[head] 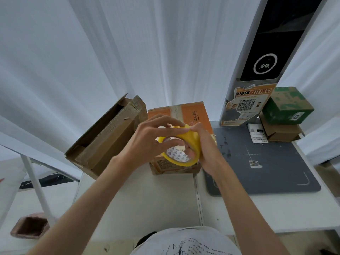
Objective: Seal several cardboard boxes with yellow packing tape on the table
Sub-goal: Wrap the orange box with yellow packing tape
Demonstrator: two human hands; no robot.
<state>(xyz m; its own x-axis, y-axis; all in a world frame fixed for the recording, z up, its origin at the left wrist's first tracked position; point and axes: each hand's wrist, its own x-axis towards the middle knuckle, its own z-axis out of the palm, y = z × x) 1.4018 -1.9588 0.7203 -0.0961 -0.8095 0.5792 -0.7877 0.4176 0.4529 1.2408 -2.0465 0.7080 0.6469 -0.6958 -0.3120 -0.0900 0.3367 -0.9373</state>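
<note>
We hold the roll of yellow tape (181,147) in both hands, raised above the orange box (176,115) at the middle of the white surface (147,199). Our left hand (147,142) grips the roll from the left, fingers curled over its upper rim. Our right hand (200,144) grips the opposite side, thumb and forefinger pinching at the top edge of the tape, other fingers hooked into the core. The core's inner face carries a repeated triangle mark; we cannot read its text.

The orange box bears a clear tape strip across its top and a vertical line of Chinese characters, too small to read reliably. Just left of it stands a tall brown box (104,137), tilted, flaps open. At the right lies a grey mat (266,172) with white corner marks and a cross. Behind it, a grey post (257,70) carries an orange notice with a QR code and mirrored characters. A green box (287,105) rests on a flat brown carton (281,133), beside a white barcode label (257,133)
</note>
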